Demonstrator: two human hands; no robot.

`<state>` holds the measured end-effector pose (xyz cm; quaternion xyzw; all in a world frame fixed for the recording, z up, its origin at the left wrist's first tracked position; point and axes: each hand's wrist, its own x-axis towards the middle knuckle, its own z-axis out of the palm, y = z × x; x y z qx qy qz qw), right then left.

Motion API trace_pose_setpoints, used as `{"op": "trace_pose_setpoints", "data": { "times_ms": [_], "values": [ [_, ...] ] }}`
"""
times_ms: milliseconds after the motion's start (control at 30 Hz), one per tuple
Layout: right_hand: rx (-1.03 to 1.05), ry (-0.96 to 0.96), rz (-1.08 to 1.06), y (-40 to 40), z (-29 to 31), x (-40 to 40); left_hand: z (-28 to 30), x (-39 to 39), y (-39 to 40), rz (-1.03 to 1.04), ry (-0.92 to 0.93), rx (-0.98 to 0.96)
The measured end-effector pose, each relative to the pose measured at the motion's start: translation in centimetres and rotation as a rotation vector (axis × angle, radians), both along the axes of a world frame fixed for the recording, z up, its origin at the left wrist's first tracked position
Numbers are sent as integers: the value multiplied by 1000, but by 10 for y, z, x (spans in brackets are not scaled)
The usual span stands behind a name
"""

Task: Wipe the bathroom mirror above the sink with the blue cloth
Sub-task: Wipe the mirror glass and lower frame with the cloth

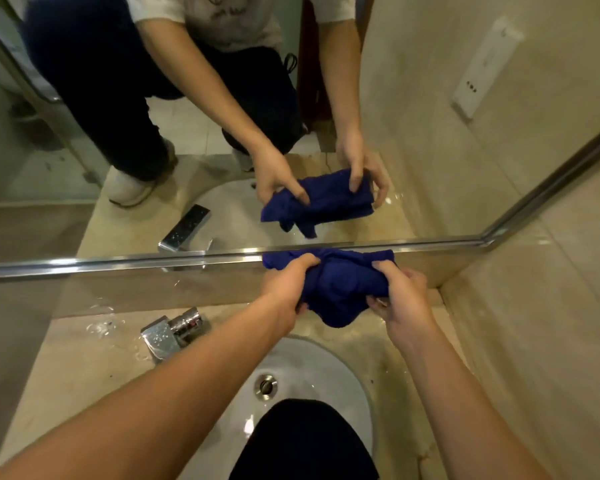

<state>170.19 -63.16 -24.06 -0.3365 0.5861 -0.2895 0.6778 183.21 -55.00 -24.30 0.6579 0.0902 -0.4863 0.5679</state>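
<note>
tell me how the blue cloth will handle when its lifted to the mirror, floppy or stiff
Probably floppy: the cloth bunches into soft folds between the left hand and right hand, and a loose end sags below them. It may be damp and a bit heavy, judging by water on the counter. It will likely droop unless folded or balled.

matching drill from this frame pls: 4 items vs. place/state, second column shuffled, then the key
Items:
1. blue cloth
2. tap
3. drain
4. mirror frame

Place/state:
A. chrome strip running across the wall above the counter
B. bunched up, in the grip of both the left hand and the right hand
C. at the bottom of the white sink
D. on the wet counter, left of the basin

Pairs: 1-B, 2-D, 3-C, 4-A
</note>
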Motion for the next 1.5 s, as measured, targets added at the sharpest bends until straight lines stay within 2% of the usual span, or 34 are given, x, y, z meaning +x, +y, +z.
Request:
{"op": "trace_pose_setpoints", "data": {
  "times_ms": [100, 200, 333, 467, 533, 600, 667, 733, 800, 867, 1000, 1033, 1167, 1300, 1367, 1500],
  "values": [
    [89, -38, 263, 18, 10, -5, 13, 21, 25, -102, -254, 58],
    [36, -21, 466, 35, 15, -6, 35, 35, 46, -189, -306, -44],
    [-463, 169, 429, 44, 9, 2, 40, 51, 68, -275, -436, -128],
    [-869, 249, 278, 58, 15, 16, 27, 61, 77, -211, -309, -161],
    [-984, 242, 244, 60, 26, 22, 22, 60, 72, -188, -233, -172],
    [-943, 183, 264, 60, 41, 28, 18, 60, 66, -173, -142, -162],
    [-951, 212, 285, 57, 53, 31, 12, 62, 62, -177, -54, -171],
    [-985, 249, 338, 57, 65, 32, 4, 63, 62, -245, -62, -151],
    [-972, 237, 387, 58, 78, 33, -2, 61, 62, -367, -177, -211],
    [-937, 194, 399, 60, 93, 30, 1, 58, 57, -508, -315, -374],
    [-752, -6, 313, 59, 122, 14, 16, 54, 40, -879, -684, -657],
    [-709, -39, 297, 58, 127, 9, 20, 52, 37, -910, -656, -704],
    [-612, -52, 227, 58, 132, -10, 30, 49, 29, -889, -200, -822],
    [-537, -15, 56, 65, 115, -26, 26, 47, 20, -774, 248, -774],
    [-505, 50, 19, 69, 107, -34, 22, 46, 15, -763, 306, -738],
    [-435, 120, -88, 74, 99, -42, 19, 38, 9, -664, 335, -794]
  ]
}}
